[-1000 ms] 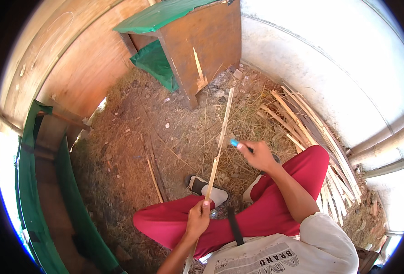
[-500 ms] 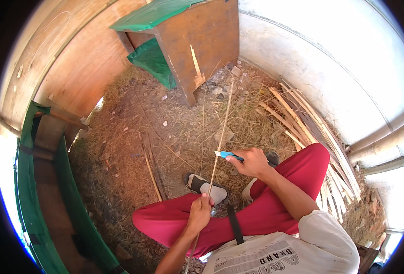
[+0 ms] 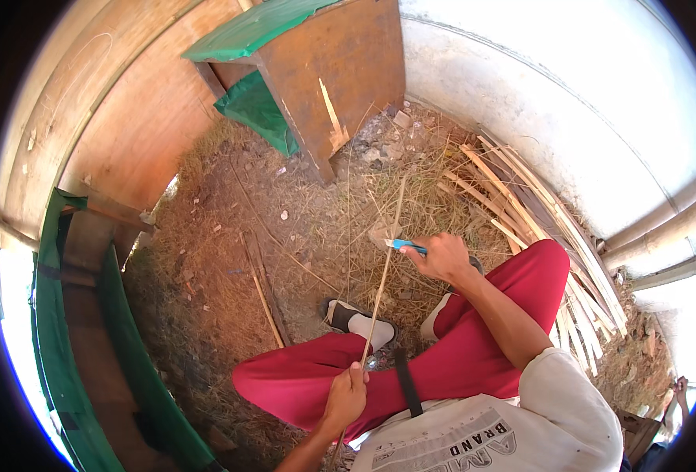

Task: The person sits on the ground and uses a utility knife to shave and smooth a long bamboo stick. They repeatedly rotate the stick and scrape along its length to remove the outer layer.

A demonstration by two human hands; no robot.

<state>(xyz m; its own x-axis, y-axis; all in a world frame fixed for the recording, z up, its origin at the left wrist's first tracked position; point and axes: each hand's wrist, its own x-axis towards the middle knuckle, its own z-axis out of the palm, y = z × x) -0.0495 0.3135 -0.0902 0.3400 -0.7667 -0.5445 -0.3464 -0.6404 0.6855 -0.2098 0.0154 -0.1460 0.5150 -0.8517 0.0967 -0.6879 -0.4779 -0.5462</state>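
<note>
A long, thin bamboo strip point(image 3: 383, 277) slants up and away from my lap over the ground. My left hand point(image 3: 346, 397) is closed round its lower part, above the red trousers, and the tail end runs down past my forearm. In my right hand point(image 3: 445, 256) is a blue utility knife point(image 3: 405, 245). Its pale blade points left and meets the strip around its upper half; whether it cuts in, I cannot tell. Both my feet, in socks and dark sandals point(image 3: 338, 315), rest on the ground beneath the strip.
A pile of split bamboo strips point(image 3: 533, 212) lies right by the white wall. Ahead stands a brown wooden cabinet point(image 3: 336, 71) with a green cover. A green-edged wooden frame point(image 3: 120, 338) is at left. Another person's hand point(image 3: 681, 385) shows at the far right edge.
My right hand and the knife have moved slightly up and right. The strip's far end now sits lower, closer to me, and my left hand is a little lower. Another person's hand has appeared.
</note>
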